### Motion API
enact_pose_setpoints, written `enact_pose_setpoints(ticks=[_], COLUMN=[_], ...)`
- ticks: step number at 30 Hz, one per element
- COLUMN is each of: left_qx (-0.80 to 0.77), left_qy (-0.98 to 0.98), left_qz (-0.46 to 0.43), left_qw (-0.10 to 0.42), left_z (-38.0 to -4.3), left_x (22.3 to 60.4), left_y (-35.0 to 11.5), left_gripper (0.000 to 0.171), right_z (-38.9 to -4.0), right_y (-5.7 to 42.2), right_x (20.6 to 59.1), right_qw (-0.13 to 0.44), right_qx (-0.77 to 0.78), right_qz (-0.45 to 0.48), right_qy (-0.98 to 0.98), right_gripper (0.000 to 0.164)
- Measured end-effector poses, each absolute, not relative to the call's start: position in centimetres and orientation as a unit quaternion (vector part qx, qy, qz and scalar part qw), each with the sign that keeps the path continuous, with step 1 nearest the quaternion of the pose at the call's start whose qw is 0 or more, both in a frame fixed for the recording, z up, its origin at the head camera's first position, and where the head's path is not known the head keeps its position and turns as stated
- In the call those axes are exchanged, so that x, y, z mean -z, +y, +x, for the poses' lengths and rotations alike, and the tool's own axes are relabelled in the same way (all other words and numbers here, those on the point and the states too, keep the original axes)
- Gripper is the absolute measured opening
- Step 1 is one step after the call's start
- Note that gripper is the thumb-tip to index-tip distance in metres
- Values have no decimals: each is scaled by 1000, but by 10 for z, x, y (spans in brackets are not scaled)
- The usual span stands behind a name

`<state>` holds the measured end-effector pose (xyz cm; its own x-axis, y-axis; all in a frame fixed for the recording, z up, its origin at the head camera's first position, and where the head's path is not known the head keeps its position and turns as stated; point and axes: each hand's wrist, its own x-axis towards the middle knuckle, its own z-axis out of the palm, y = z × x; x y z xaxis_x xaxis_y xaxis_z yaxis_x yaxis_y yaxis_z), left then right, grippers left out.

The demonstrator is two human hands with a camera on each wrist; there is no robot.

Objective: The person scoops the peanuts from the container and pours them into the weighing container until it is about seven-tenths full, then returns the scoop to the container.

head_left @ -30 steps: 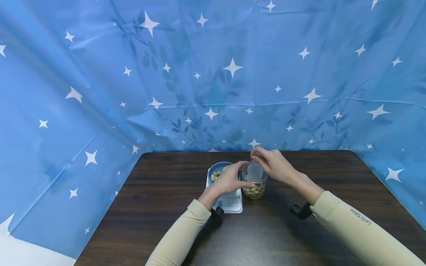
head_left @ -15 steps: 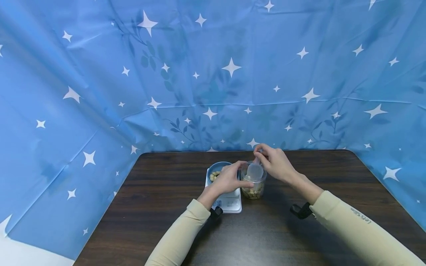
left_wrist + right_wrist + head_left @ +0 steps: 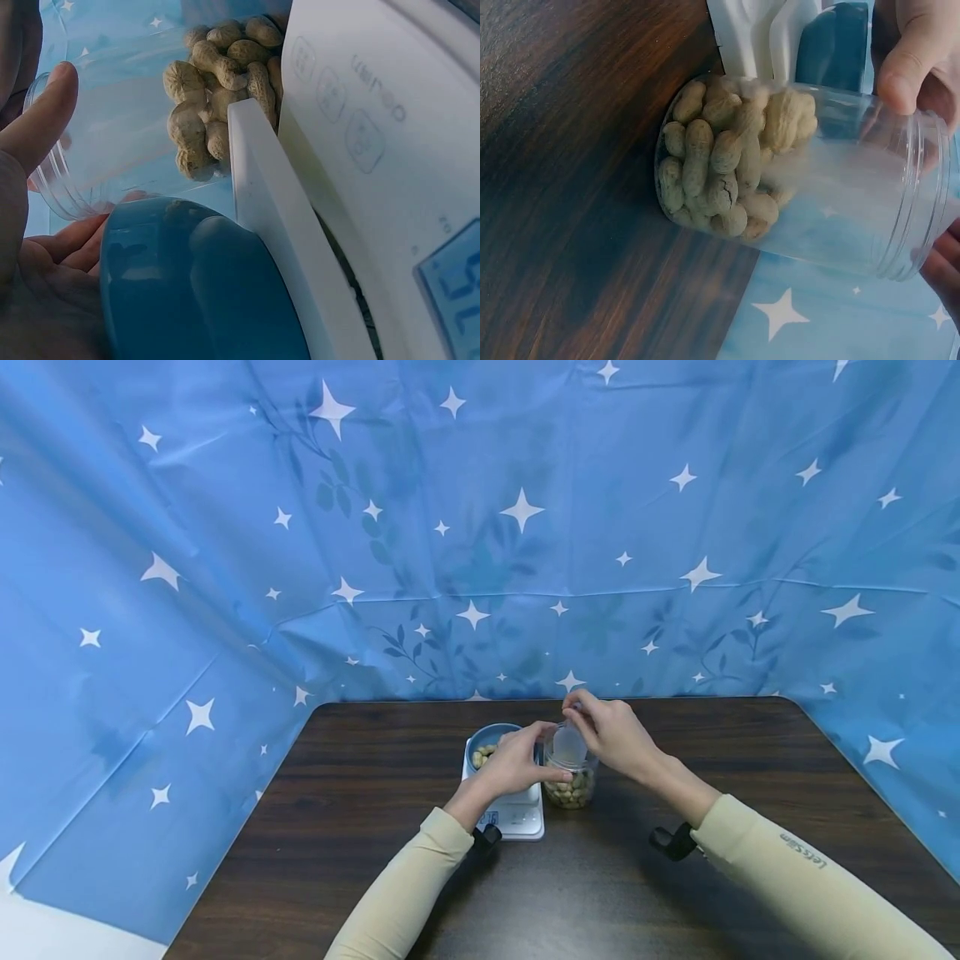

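Note:
My left hand [image 3: 512,766] grips the clear plastic jar [image 3: 557,777] near its mouth, thumb on the near side and fingers reaching behind. Unshelled peanuts [image 3: 720,161] fill the lower part of the jar, which stands upright on the table. From above, my right hand [image 3: 613,737] pinches the handle of a translucent scoop [image 3: 570,745], whose bowl is down inside the jar. In the right wrist view the scoop is only a pale blur over the peanuts. A blue bowl [image 3: 195,285] holding some peanuts sits beside the jar, partly hidden by my left hand.
Under the blue bowl is a white digital scale [image 3: 528,825], its lit display [image 3: 457,285] partly covered by my left wrist. The dark wooden table [image 3: 375,793] ends at a blue star-patterned cloth [image 3: 480,527] behind.
My right hand shifts slightly right with the scoop, then back left, the scoop staying in the jar. My left hand keeps its hold on the jar.

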<state>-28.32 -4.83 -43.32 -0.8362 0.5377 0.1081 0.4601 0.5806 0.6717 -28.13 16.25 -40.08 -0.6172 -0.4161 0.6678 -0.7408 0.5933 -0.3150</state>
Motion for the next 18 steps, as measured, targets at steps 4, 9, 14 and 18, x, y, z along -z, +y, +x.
enact_pose_setpoints(ticks=[4, 9, 14, 18], left_qx=[-366, -365, -357, -356], left_qy=[886, 887, 890, 889], left_qz=[277, 276, 280, 282], left_qw=[59, 62, 54, 50], left_z=[-283, -283, -282, -283], left_x=[433, 433, 432, 431], left_y=[-46, -47, -46, -46], left_gripper=[81, 82, 82, 81], right_z=[-281, -280, -274, -270], right_y=[163, 160, 152, 146], right_x=[400, 400, 404, 408], right_qw=[271, 269, 265, 259], right_qx=[-323, -323, -310, -327], right_qz=[310, 280, 259, 217], right_qy=[-852, -863, -876, -883], right_gripper=[5, 5, 7, 8])
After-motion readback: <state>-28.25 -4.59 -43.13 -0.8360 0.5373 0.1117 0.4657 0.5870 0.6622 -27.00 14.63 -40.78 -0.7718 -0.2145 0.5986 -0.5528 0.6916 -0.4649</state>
